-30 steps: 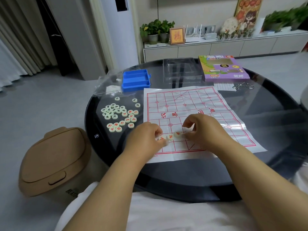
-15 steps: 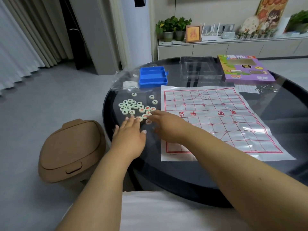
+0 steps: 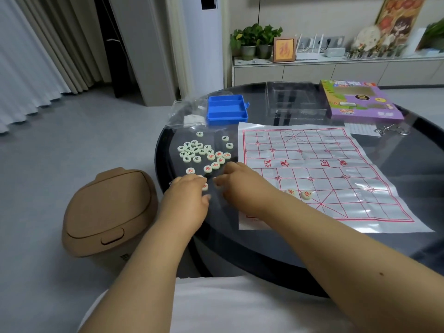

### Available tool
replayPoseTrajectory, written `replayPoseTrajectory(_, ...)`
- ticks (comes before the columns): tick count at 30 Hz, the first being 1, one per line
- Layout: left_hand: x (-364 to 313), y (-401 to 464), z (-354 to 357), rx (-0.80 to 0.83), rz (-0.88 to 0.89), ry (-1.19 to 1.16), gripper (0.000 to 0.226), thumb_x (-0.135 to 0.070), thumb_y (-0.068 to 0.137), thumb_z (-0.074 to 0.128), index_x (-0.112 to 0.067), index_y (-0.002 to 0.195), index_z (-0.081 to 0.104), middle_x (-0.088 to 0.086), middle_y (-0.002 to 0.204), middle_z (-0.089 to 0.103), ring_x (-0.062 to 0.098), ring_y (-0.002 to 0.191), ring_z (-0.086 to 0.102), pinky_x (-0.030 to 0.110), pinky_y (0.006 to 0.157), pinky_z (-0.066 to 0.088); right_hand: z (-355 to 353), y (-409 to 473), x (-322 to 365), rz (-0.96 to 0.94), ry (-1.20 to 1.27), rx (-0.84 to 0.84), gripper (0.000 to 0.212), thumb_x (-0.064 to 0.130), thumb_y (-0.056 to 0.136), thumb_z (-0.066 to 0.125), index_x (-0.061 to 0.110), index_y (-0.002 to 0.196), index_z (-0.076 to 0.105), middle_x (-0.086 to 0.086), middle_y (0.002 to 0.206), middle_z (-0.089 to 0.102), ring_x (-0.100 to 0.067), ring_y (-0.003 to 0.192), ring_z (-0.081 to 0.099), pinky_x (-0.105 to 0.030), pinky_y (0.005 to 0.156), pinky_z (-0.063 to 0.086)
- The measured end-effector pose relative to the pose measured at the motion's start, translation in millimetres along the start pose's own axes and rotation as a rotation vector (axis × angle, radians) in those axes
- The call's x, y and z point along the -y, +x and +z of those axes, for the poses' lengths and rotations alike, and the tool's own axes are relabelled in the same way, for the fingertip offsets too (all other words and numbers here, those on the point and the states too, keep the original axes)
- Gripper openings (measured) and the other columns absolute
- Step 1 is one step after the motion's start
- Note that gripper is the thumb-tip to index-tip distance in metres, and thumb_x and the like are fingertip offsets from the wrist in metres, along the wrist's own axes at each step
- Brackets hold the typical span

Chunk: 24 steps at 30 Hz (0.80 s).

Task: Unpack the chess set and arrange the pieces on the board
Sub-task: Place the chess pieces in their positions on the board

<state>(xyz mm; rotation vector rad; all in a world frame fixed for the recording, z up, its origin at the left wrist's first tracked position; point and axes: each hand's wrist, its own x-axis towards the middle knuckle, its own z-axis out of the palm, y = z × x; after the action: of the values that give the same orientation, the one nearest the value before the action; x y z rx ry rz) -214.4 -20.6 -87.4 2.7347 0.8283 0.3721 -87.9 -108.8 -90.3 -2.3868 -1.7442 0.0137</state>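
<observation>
A tan lidded bin [image 3: 108, 212] stands on the floor left of the round dark glass table [image 3: 312, 255], its base cut off by the left forearm. On the table, left of the board sheet [image 3: 324, 174], lies the loose heap of pieces [image 3: 204, 152]: small round pale discs lying flat, the farther ones marked in dark characters, the nearer ones in red; the characters are too small to read. The left hand [image 3: 186, 200] rests at the heap's near edge, left of the board sheet, fingers bent over a few discs; a red-marked disc [image 3: 205, 187] peeps out beside its fingertips, and whether the fingers actually pinch anything cannot be told. The right hand [image 3: 240, 186] sits at the board sheet's left edge, fingers curled toward the heap, their tips hidden, so its grip cannot be told either. Beyond the heap, left of the board sheet's far corner, lie a crumpled clear bag [image 3: 189, 114] and a blue tray [image 3: 227, 109]. The board sheet is glossy white with a red grid, its long axis running away from the person and slanting rightward; its near left corner is hidden under the right forearm. Two red-marked pieces [image 3: 299, 193] lie on its near rows, just beside that forearm. Beyond the board sheet sit a clear plastic box [image 3: 295, 99] and a purple game box [image 3: 360, 99]
</observation>
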Motion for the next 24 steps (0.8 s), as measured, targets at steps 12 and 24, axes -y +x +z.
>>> replayPoseTrajectory(12,17,20,7,-0.073,-0.012,-0.205,0.023,-0.027,0.079,0.076,-0.018,0.099,0.069,-0.005,0.091,0.051,0.02,0.091,0.055,0.031,0.079,0.046,-17,10,-1,0.113,0.262,0.015,0.027,0.028,0.085,0.067,0.017,0.109,0.069,-0.006,0.11,0.055,-0.02,0.096,0.055,-0.03,0.083,0.046)
replayPoseTrajectory(24,18,24,11,-0.092,-0.038,-0.192,0.017,-0.022,0.084,0.071,-0.014,0.098,0.069,-0.003,0.092,0.052,0.017,0.088,0.054,0.023,0.072,0.037,-17,11,4,0.101,0.185,0.029,0.027,0.028,0.089,0.062,0.011,0.11,0.064,-0.01,0.114,0.056,-0.024,0.104,0.052,-0.029,0.085,0.041)
